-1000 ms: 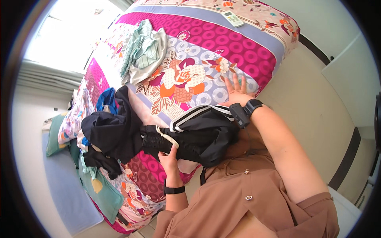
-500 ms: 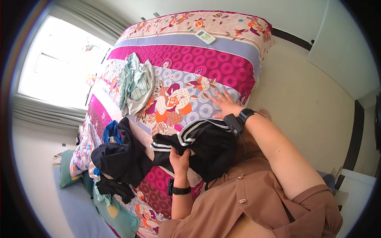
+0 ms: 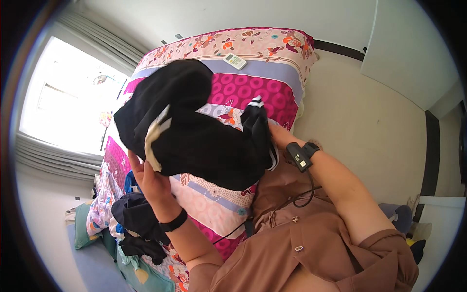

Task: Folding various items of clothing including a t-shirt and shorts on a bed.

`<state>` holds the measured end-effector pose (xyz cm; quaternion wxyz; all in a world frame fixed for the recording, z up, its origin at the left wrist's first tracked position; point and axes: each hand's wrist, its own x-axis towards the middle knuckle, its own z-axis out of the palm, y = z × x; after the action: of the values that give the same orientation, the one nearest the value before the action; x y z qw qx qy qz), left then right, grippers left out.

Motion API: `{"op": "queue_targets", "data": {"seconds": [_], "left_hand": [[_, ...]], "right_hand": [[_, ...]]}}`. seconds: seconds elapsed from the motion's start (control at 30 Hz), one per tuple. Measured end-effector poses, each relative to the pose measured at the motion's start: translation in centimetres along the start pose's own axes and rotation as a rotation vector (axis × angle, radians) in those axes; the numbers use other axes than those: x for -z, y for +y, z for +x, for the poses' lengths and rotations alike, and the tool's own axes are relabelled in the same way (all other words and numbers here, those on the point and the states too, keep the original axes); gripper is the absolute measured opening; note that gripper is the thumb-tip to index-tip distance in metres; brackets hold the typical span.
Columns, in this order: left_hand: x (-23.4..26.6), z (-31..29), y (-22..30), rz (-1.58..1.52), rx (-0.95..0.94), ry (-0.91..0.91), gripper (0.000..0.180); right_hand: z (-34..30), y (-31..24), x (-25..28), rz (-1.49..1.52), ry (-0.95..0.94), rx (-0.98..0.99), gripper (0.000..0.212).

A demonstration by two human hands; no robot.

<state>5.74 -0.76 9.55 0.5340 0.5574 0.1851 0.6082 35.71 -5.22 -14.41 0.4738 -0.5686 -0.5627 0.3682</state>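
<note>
A black garment with white stripes [image 3: 204, 146] is spread in the air over the bed, its far part billowing toward the window side. At its left edge my left hand [image 3: 153, 182] is closed on the cloth, beside a cream-coloured strip on the garment. My right hand [image 3: 279, 136] is at the garment's right end, near a bunched part with white stripes; the cloth covers its fingers. Whether it is a jacket or trousers, I cannot tell. The pale green striped clothing that lay on the bed is hidden behind it.
Below lies a bed with a magenta and floral cover [image 3: 287, 87]. A white remote control [image 3: 235, 61] rests near its far end. Dark clothes [image 3: 138, 214] and a green pillow [image 3: 87, 228] are piled at left. Pale floor [image 3: 340, 112] runs along the right side.
The black garment has been lifted off the near edge of the bed and swung out to the left and away. My right hand has left the bedcover and come to the garment.
</note>
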Motion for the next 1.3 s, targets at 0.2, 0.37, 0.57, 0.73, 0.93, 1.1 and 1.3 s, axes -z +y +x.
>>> {"op": "queue_targets", "data": {"seconds": [0.2, 0.37, 0.57, 0.73, 0.93, 1.1, 1.3], "left_hand": [[15.9, -6.7, -4.3, 0.476, 0.281, 0.354, 0.042], [21.1, -21.1, -7.0, 0.596, 0.794, 0.801, 0.021], [16.9, -24.0, -7.1, 0.534, 0.676, 0.718, 0.035], [15.7, -21.4, -8.8, 0.514, 0.712, 0.683, 0.048], [14.6, -18.0, -10.9, 0.523, 0.392, 0.620, 0.036], [9.2, -8.1, -9.4, 0.405, 0.515, 0.347, 0.026], [-3.9, 9.0, 0.1, 0.188, 0.192, -0.013, 0.027]], "right_hand": [[-1.4, -5.0, 0.8, 1.028, 0.082, -0.329, 0.046], [-0.1, -3.0, -2.3, 0.550, 0.163, -0.334, 0.062], [0.4, -2.1, -5.4, -0.254, 0.107, -0.192, 0.070], [-0.3, -2.9, -6.1, -0.298, 0.051, -0.209, 0.065], [-1.7, -1.1, -4.3, -0.173, 0.006, -0.105, 0.060], [-1.9, -0.2, -3.5, -0.006, 0.093, -0.274, 0.038], [-1.8, -5.1, 0.3, 0.459, 0.089, -0.212, 0.043]]}}
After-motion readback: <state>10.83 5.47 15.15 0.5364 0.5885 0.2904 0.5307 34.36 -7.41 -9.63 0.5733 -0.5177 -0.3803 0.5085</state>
